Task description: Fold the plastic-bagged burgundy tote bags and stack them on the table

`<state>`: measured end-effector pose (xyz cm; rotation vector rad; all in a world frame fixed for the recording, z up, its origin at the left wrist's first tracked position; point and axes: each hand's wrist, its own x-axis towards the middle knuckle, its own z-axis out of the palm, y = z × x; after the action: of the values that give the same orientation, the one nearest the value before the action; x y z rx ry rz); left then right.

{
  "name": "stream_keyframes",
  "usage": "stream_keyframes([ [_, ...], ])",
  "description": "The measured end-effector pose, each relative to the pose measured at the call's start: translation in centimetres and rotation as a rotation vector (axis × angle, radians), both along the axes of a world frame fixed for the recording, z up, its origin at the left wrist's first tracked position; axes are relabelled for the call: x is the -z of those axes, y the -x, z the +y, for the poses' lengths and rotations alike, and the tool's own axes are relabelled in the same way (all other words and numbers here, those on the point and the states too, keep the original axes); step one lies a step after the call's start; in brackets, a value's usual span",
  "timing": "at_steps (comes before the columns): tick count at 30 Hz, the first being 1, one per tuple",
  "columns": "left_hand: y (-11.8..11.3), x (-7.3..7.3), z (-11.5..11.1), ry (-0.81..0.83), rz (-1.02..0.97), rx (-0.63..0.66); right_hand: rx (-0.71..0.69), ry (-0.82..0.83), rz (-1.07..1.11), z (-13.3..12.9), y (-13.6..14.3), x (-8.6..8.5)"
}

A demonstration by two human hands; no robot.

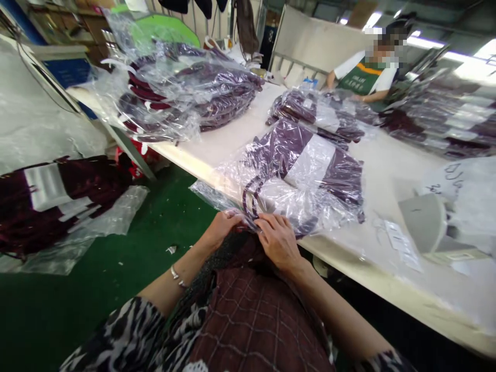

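Bag (290,178): partly hidden, right hand (279,242) | right stack (449,111): edge-cut, blurred | apron lettering (355,81): too small to read

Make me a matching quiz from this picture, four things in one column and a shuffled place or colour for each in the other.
1. Clear bag
2. Bracelet
3. Co-worker's apron
4. Checked cloth

A. Green with an orange band
B. On the table, left hand and right hand at its near edge
C. Brown with pale lines
D. Around the left forearm

Pairs: 1-B, 2-D, 3-A, 4-C
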<state>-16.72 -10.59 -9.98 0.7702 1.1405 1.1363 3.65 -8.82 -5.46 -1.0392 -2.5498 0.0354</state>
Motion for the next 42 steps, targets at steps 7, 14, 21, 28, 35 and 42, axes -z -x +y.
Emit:
stream_keyframes([
  [7, 0.6, 0.3, -0.7, 0.033, 0.116, -0.019, 0.077, -0.028, 0.0, 1.8, -1.7, 1.2],
  [14, 1.6, -1.0, -0.9, -0.034, 0.134, -0.037, -0.045, 0.016, 0.062, -0.6, 0.6, 0.2],
  [21, 2.9, -3.8, -1.2, -0.3, 0.232, 0.108, 0.059, -0.081, 0.065, 0.6, 3.2, 0.4],
  [28, 13.1, -3.5, 6.0, -0.6, 0.749, -0.267, 0.082, -0.033, 0.311, 1.3, 1.9, 2.0],
  [35, 11.3, -12.8, 14.2, -0.988, 0.967, 0.413, 0.134, 0.097, 0.398, 1.4, 1.1, 2.5],
  [42, 1.8, -15.2, 20.7, -0.853, 0.884, 0.63, 0.275, 0.469, 0.757, 0.8, 1.0, 3.0],
])
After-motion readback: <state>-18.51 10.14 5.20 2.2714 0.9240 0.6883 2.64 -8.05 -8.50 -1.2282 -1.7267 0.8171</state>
